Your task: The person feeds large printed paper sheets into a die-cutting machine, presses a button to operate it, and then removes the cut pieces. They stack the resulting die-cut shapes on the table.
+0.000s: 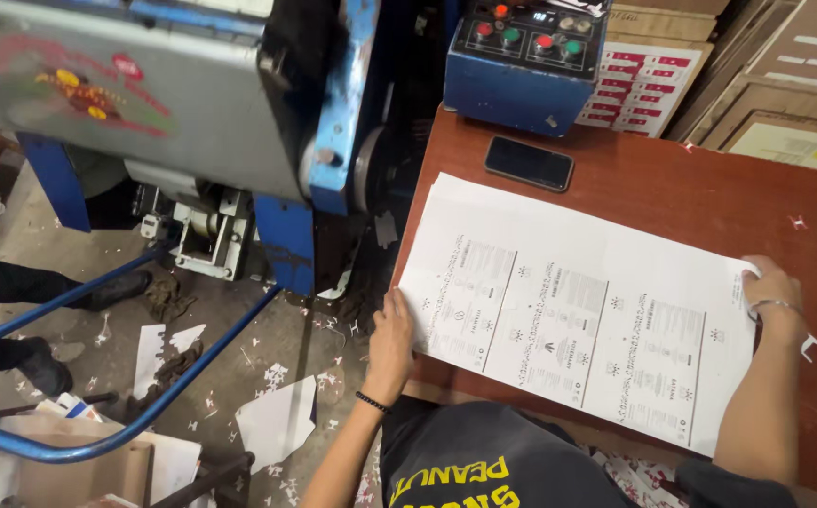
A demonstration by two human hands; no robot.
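A stack of large white printed sheets (578, 301) lies on a reddish-brown table (672, 179). My left hand (391, 341) presses flat against the stack's left edge, which hangs a little over the table side. My right hand (773, 293), with a thin bracelet at the wrist, grips the stack's right edge with fingers curled onto the top sheet. A black band sits on my left wrist.
A black phone (529, 163) lies on the table behind the sheets. A blue control box with coloured buttons (521, 56) stands at the table's back. A large blue and grey machine (173, 103) fills the left. Paper scraps (277, 421) litter the floor. Cardboard stacks (785, 85) lean at back right.
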